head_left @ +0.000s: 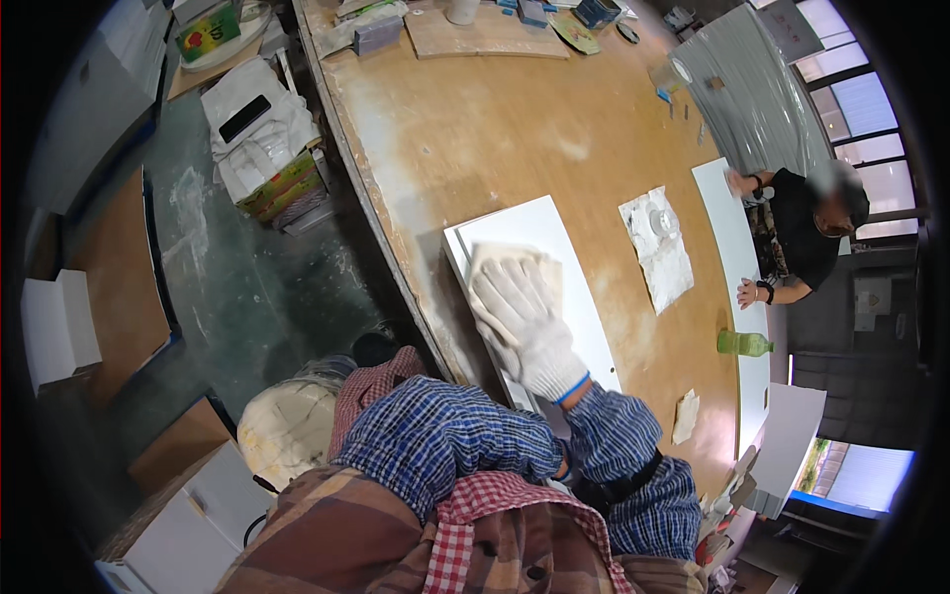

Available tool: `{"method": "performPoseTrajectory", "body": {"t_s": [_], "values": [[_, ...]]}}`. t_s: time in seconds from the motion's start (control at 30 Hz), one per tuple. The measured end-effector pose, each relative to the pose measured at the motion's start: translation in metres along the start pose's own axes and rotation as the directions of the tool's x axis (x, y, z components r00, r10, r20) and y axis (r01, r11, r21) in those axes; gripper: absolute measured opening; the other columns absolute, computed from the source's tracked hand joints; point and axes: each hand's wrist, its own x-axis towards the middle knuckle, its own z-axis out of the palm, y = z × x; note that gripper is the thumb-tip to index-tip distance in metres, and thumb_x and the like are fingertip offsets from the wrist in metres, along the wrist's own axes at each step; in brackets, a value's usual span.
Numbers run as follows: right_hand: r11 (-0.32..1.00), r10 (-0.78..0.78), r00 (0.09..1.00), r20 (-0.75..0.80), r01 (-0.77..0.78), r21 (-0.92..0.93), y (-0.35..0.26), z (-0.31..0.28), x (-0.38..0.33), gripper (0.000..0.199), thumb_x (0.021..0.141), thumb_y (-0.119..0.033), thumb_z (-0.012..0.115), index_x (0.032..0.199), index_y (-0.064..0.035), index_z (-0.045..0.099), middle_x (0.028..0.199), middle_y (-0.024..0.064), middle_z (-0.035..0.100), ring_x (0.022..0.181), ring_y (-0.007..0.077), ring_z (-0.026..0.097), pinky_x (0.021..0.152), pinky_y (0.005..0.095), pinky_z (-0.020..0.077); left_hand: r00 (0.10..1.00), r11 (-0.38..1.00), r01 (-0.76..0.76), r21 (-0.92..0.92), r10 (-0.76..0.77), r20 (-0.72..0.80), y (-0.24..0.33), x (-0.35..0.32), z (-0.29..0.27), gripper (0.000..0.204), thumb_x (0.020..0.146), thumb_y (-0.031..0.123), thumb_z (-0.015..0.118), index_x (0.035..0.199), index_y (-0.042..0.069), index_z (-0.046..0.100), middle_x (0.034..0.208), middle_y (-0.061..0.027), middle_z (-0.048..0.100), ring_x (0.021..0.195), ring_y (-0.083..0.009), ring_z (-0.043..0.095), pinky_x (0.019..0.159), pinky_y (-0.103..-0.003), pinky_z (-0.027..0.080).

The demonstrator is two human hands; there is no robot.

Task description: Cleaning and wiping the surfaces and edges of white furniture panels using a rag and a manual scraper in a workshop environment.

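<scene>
I see the right hand (529, 322) in a white knit glove with a blue-edged cuff, spread over a soft, cream folded cloth (515, 253) on a smooth, glossy white panel (578, 297). The panel is flat and rectangular, with a raised lip or second layer along its left side and a small dark hole near its near right corner. It lies near the left edge of a worn wooden table (495, 129) whose surface is smeared with pale dust. Its long axis runs far to near, the near end slanting right. The fingers are extended and close together, pointing far and slightly left; the cloth lies beneath them and shows past their tips, with the panel under it. I cannot tell whether they pinch the cloth or only rest on it. The left sleeve (445, 441), crinkled blue check, crosses toward the right one, and I cannot make out the hand or fingers beyond it. Farther right lie a crumpled white sheet (665, 272) and a translucent green bottle (744, 344) on its side.
</scene>
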Motion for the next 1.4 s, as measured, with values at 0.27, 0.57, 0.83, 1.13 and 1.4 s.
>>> {"method": "performPoseTrajectory", "body": {"t_s": [0.27,0.57,0.83,1.13,1.4], "values": [[0.869,0.490,0.822,0.290,-0.436,-0.234,0.025,-0.039,0.092,0.041,0.096,-0.026,0.063,0.132,-0.0061,0.067,0.141,0.0197,0.062,0.141,0.0357,0.052,0.121,0.0537,0.0365,0.994,0.994,-0.106,-0.010,0.105,-0.039,-0.007,0.002,-0.004,0.039,0.101,0.033,0.056,0.129,0.010,0.071,0.132,-0.0144,0.070,0.127,-0.0297,0.064,0.106,-0.045,0.052],[0.982,-0.008,0.944,-0.331,-0.055,-0.181,0.009,0.005,0.009,0.031,0.084,-0.017,0.065,0.113,-0.0052,0.067,0.102,0.0173,0.061,0.103,0.0366,0.062,0.088,0.0554,0.0449,0.966,0.976,-0.216,0.026,0.217,-0.142,-0.002,-0.012,0.017,0.037,0.100,0.033,0.057,0.126,0.010,0.071,0.130,-0.0137,0.070,0.125,-0.0295,0.064,0.105,-0.045,0.052],[0.869,0.364,0.868,-0.336,-0.447,-0.213,0.063,-0.011,0.033,0.019,0.083,-0.014,0.063,0.099,-0.0063,0.060,0.102,0.0162,0.055,0.102,0.0369,0.054,0.086,0.0506,0.0401,0.943,0.963,-0.269,0.024,0.268,-0.195,-0.004,-0.023,0.012,0.035,0.099,0.033,0.057,0.123,0.010,0.072,0.128,-0.0131,0.070,0.122,-0.0294,0.064,0.104,-0.044,0.052],[0.906,0.211,0.921,-0.327,-0.310,-0.288,0.059,-0.021,0.044,0.013,0.083,-0.015,0.066,0.091,-0.0054,0.065,0.082,0.0140,0.064,0.082,0.0342,0.067,0.075,0.0454,0.0506,0.919,0.966,-0.257,0.024,0.252,-0.302,0.009,-0.010,0.024,0.033,0.099,0.033,0.058,0.120,0.011,0.072,0.125,-0.0124,0.071,0.120,-0.0293,0.064,0.102,-0.044,0.052],[0.941,0.107,0.904,-0.414,-0.226,-0.251,0.059,-0.007,0.031,0.021,0.094,-0.024,0.061,0.107,-0.0088,0.068,0.111,0.0132,0.065,0.111,0.0303,0.062,0.098,0.0518,0.0461,0.873,0.949,-0.313,0.022,0.297,-0.388,0.002,-0.009,0.018,0.032,0.098,0.033,0.059,0.117,0.011,0.072,0.123,-0.0117,0.071,0.117,-0.0292,0.065,0.101,-0.044,0.052]]}}
